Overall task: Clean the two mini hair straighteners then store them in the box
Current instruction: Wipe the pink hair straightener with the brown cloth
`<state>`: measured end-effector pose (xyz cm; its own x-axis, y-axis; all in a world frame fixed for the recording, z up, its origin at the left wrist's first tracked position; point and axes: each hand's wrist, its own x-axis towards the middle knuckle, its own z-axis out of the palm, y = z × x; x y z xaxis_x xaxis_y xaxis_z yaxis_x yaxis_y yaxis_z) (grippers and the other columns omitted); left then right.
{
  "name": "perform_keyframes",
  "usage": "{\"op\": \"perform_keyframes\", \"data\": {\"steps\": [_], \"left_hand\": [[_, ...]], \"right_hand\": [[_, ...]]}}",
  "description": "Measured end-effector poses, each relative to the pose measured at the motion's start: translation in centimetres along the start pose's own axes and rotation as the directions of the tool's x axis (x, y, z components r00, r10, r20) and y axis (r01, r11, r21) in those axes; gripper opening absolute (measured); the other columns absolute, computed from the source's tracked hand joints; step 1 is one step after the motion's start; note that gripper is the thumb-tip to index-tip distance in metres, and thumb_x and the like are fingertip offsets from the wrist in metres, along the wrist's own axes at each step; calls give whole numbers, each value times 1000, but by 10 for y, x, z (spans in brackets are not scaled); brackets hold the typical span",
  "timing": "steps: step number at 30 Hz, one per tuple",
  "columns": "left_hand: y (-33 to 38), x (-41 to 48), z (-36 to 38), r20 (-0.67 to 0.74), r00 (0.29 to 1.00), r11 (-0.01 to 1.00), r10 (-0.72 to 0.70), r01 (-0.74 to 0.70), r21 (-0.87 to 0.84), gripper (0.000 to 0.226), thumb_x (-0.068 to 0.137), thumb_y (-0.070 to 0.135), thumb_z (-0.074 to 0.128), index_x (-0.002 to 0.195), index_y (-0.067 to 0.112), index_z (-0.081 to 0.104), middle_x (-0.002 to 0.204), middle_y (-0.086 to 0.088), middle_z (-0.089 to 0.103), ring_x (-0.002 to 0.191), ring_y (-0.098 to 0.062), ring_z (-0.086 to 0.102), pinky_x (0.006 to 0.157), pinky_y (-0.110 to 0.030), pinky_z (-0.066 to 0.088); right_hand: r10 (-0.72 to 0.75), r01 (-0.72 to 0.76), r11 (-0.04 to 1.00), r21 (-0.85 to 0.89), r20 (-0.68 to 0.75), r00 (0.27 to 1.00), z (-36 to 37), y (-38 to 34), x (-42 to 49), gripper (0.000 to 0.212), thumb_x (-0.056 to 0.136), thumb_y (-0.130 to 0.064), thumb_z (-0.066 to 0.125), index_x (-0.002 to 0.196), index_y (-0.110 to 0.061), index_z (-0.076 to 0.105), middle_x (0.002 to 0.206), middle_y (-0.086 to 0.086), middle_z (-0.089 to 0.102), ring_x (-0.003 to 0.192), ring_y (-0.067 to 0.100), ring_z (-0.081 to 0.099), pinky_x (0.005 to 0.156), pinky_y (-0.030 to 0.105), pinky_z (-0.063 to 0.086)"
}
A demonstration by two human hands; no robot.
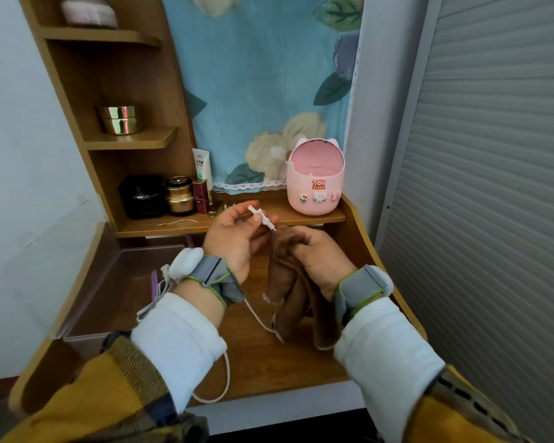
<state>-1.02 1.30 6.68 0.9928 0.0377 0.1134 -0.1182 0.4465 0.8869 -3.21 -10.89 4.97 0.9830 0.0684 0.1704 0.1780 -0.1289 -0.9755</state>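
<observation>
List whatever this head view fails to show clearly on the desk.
Head view:
- White piece pinched in the left hand: too small to identify, fingers cover part.
- Right hand: fingertips buried in the brown cloth.
- White cord: one end vanishes under the left sleeve.
- Clear box: near corner hidden by the left sleeve.

Straightener (pixel 262 215): white, cord (pixel 259 317) white. Cloth (pixel 290 282): brown. Bin (pixel 314 190): pink, cartoon stickers. Curtain (pixel 263 75): blue, cream flowers, green leaves. Table (pixel 269 362): brown wood. Jars (pixel 119 120): gold. Cuffs (pixel 176 330): white.
</observation>
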Motion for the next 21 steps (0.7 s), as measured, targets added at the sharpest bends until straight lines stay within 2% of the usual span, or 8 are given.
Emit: {"op": "perform_keyframes", "data": {"steps": [4,8,12,14,15,17,19,21], "left_hand": [[29,16,-17,-202,979,977,34,-75,-201,19,95,-6,39,97,6,53,87,-12,57,78,-20,63,76,-40,59],[55,34,-54,-338,934,952,116,-202,-229,19,96,-5,38,92,8,52,85,-11,55,77,-20,62,86,-44,53],[52,35,-55,-328,927,928,183,-273,-254,29,95,-6,35,116,11,47,76,-6,46,60,-13,50,54,-25,51],[49,25,-45,-162,944,958,288,-285,38,42,88,-11,40,117,18,49,81,-3,45,56,-9,42,42,-16,38],[48,18,-38,5,955,919,296,-286,271,43,87,-8,45,116,22,51,87,-1,48,58,-9,42,43,-15,36],[42,3,-22,332,935,633,125,-333,699,33,88,10,59,115,28,54,98,8,57,63,-4,48,52,-16,41],[31,-3,-10,470,880,297,-64,-433,851,33,87,29,62,119,28,54,101,11,59,75,-1,54,63,-13,41],[28,-3,-4,465,876,220,-127,-432,875,31,89,33,59,119,25,56,97,10,58,84,-5,55,62,-8,37]], "right_hand": [[62,-62,997,-35,6,998,-27,1,-7,28,93,2,44,101,-17,64,91,-1,65,87,11,61,86,25,49],[125,-128,991,-36,-75,989,-53,14,-15,29,93,0,44,95,-20,65,93,6,64,88,17,61,87,31,50],[97,-102,994,-35,-131,987,-53,13,-14,31,94,-3,43,94,-27,63,92,2,64,89,16,61,85,29,51],[27,-32,998,-59,-83,996,-47,7,-13,32,94,-2,43,90,-29,61,89,-1,64,85,12,61,79,22,52],[2,-5,998,-60,-51,999,-43,3,-13,33,94,0,43,91,-27,61,88,-3,64,84,9,60,76,18,52],[-40,41,998,-50,16,999,-34,-5,-11,32,92,4,45,98,-21,63,86,-4,64,82,9,61,74,14,51],[-77,80,996,-45,57,995,-27,-10,-7,30,90,5,47,98,-18,65,86,0,66,82,12,62,76,19,52],[-94,98,993,-60,65,993,-26,-14,-4,30,89,4,50,92,-20,67,84,1,67,80,12,63,77,24,54]]}}
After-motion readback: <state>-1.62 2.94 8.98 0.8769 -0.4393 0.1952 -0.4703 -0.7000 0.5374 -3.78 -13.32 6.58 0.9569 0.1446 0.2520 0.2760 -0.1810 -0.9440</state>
